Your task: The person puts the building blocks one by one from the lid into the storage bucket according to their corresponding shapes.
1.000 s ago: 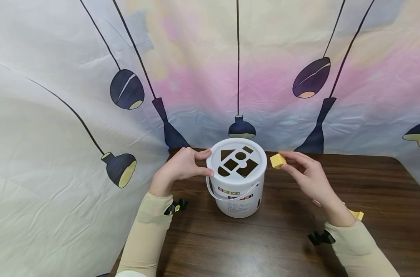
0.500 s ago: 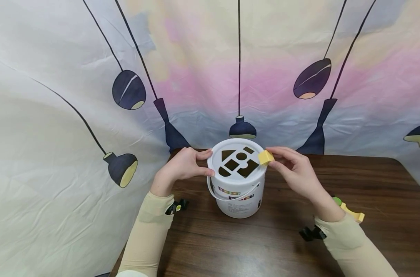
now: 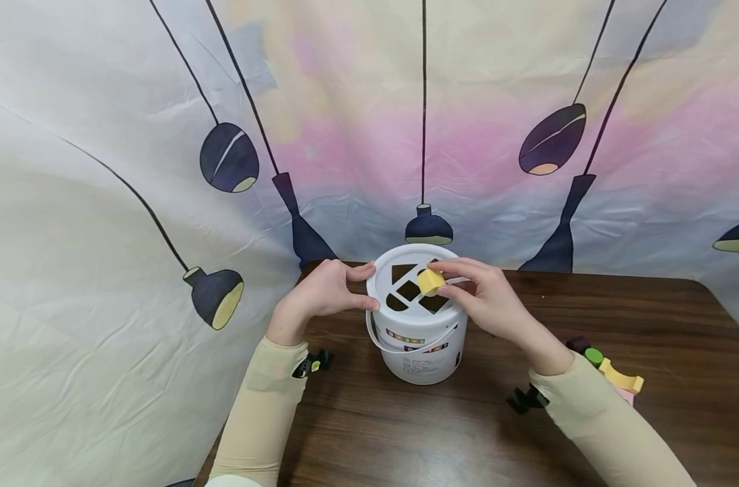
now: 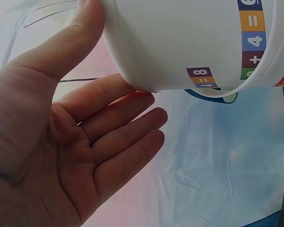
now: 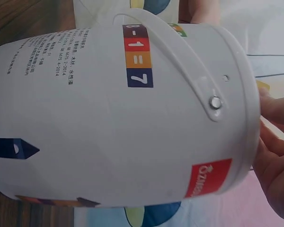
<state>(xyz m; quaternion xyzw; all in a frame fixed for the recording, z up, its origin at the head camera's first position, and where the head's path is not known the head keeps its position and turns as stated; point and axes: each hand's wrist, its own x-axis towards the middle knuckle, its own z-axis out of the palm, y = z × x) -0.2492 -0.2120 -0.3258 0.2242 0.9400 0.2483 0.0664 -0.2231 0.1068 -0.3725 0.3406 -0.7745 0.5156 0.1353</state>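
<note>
The person wears long cream-beige sleeves, the left sleeve (image 3: 245, 419) and the right sleeve (image 3: 619, 426) both close-fitting and lightly creased. Near each wrist the fabric forms a looser, faintly greenish band, the left cuff (image 3: 275, 367) and the right cuff (image 3: 573, 392). A small black device (image 3: 313, 364) with a yellow-green spot sits at the left wrist, and a chunky black unit (image 3: 526, 399) at the right. White fabric (image 3: 231, 481) shows at the bottom edge, beside the left sleeve.

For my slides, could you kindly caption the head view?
Right hand pinches cube-like yellow block over white cylindrical bucket; left hand touches its rim.
</note>
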